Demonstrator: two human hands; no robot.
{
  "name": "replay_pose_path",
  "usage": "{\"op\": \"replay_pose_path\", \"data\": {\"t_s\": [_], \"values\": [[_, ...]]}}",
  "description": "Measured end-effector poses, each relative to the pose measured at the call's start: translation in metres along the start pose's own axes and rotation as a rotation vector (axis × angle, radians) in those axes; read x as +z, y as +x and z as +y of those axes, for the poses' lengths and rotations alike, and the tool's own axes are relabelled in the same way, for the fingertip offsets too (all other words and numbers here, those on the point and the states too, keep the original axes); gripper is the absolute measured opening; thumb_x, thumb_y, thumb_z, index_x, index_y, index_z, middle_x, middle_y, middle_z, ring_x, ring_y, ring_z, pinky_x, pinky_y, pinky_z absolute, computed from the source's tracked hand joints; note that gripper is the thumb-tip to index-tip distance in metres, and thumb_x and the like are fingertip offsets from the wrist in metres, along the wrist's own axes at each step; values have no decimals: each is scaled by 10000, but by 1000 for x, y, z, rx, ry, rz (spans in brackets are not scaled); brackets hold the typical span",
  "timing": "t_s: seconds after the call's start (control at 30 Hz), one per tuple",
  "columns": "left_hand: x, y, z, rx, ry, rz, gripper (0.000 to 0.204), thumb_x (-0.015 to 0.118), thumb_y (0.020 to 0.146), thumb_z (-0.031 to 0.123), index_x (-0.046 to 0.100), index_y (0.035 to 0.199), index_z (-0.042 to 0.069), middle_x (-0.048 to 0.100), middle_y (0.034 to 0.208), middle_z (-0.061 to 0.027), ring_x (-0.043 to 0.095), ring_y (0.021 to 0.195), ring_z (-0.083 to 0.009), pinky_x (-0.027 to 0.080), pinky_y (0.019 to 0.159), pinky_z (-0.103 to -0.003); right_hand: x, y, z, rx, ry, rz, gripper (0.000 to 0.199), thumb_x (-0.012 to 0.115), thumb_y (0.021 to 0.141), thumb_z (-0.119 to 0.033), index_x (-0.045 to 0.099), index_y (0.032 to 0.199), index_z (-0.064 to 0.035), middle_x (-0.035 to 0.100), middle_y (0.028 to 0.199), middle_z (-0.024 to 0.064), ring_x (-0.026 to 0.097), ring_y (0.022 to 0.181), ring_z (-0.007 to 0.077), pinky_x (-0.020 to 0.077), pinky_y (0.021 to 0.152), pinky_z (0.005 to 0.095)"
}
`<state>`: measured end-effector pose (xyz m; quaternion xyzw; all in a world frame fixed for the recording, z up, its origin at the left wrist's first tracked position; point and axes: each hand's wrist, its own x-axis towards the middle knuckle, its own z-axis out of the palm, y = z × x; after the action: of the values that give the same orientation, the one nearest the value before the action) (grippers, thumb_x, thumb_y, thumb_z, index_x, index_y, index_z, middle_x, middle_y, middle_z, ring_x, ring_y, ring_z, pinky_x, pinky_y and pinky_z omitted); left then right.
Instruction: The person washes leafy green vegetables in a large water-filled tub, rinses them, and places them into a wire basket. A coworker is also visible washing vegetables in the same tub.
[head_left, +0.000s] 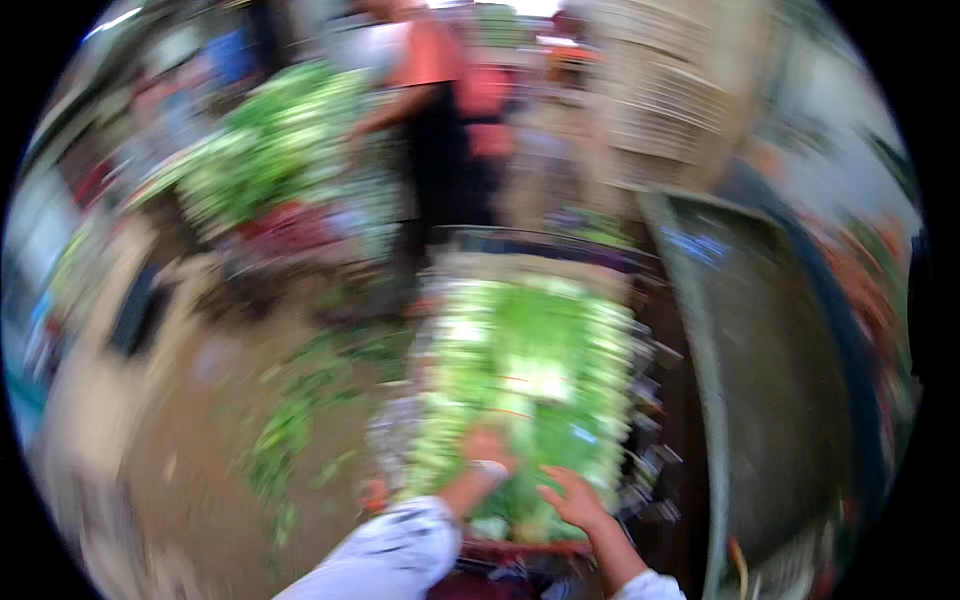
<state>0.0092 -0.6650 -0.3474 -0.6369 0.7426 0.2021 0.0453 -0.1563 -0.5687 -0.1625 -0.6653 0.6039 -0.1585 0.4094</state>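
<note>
A red crate [540, 547] in front of me is packed with leafy green vegetables [545, 320], whose pale stalk ends line both sides. In the middle lie bundles tied with thin red bands; one banded bundle [515, 405] is just beyond my left hand [488, 450]. That hand rests at or on the greens, its fingers smeared by motion, so I cannot make out whether it grips the bundle. My right hand [575, 498] is over the near right part of the greens, with fingers apart and nothing in them.
To the right stands a long trough [770, 380] with a pale rim. Loose leaves [285, 430] litter the brown floor on the left. Farther off, a person in an orange top [430, 55] stands beside a heap of greens [270, 150]. Stacked crates [665, 90] rise at the back.
</note>
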Motion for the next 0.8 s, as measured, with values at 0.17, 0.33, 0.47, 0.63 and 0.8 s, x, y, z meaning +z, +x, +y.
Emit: {"op": "replay_pose_path", "data": {"t_s": [0.17,0.33,0.47,0.63,0.8], "values": [[-115,-133,-14,207,-1044,-532,601,627,932,158,411,1474,16,459,1482,-234,492,1341,-340,364,1139,-471,-63,-231,13,-79,1218,30,458,440,1067,-371,577,1362,-48,619,1325,164,604,1218,253,520,986,409],[-71,-264,-97,150,-818,219,487,731,892,264,617,1305,31,648,1240,-137,622,1077,-282,483,972,-379,-8,-437,128,526,837,180,505,528,972,-508,654,1251,-107,675,1214,138,522,1287,319,413,1037,531],[-129,-311,117,276,-531,63,450,616,981,320,621,1309,12,645,1253,-205,615,1097,-310,492,961,-413,-16,-569,138,871,179,726,283,688,864,-377,731,1095,-220,677,1191,59,411,1382,323,129,1198,597],[-85,-349,306,1324,187,-25,689,698,879,476,550,1390,38,589,1302,-278,564,1188,-411,439,1027,-515,2,-721,188,1196,-219,1018,246,665,875,-363,736,1058,-215,694,1115,54,519,1264,281,161,1180,605],[-22,-349,409,1502,274,-225,721,743,852,405,487,1455,104,380,1514,-272,413,1338,-459,381,1082,-530,32,-847,213,1462,-52,1348,271,690,807,-345,756,1031,-208,705,1112,78,577,1179,297,276,1118,560]]}}
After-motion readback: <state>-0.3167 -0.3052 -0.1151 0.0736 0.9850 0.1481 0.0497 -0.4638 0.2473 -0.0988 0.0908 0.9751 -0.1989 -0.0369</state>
